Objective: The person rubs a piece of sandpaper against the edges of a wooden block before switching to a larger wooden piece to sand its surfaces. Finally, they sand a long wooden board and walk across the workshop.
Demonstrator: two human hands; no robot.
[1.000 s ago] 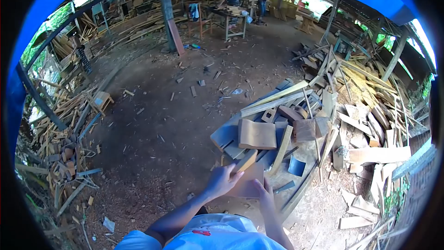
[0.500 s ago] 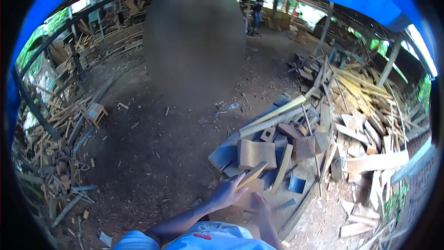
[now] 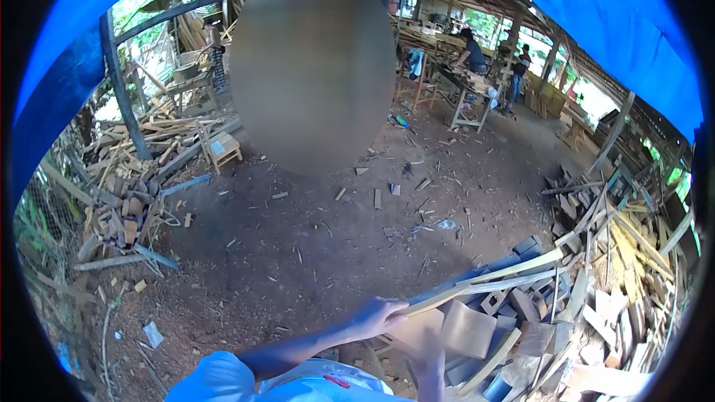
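My left hand [image 3: 381, 316] is closed round the near end of a flat piece of wood [image 3: 433, 301], which points away to the right above the scrap heap. Just below it is a smooth light-brown board [image 3: 419, 330], partly covered by my right hand [image 3: 430, 353]. That hand is smeared by motion and its fingers do not show clearly. A block with a curved face [image 3: 469, 327] lies right beside the board, among other offcuts.
A heap of wood scraps [image 3: 611, 305] fills the right side, with long planks [image 3: 514, 269] along its edge. More scraps [image 3: 134, 208] and a small wooden stool [image 3: 222, 147] are at the left. Two people [image 3: 474, 56] [image 3: 519, 73] stand farther back near a workbench [image 3: 473, 93].
The view has swung left, so the heap sits farther right and a workbench shows. The left hand still holds the wood piece, now tilted lower. The right hand has become blurred.
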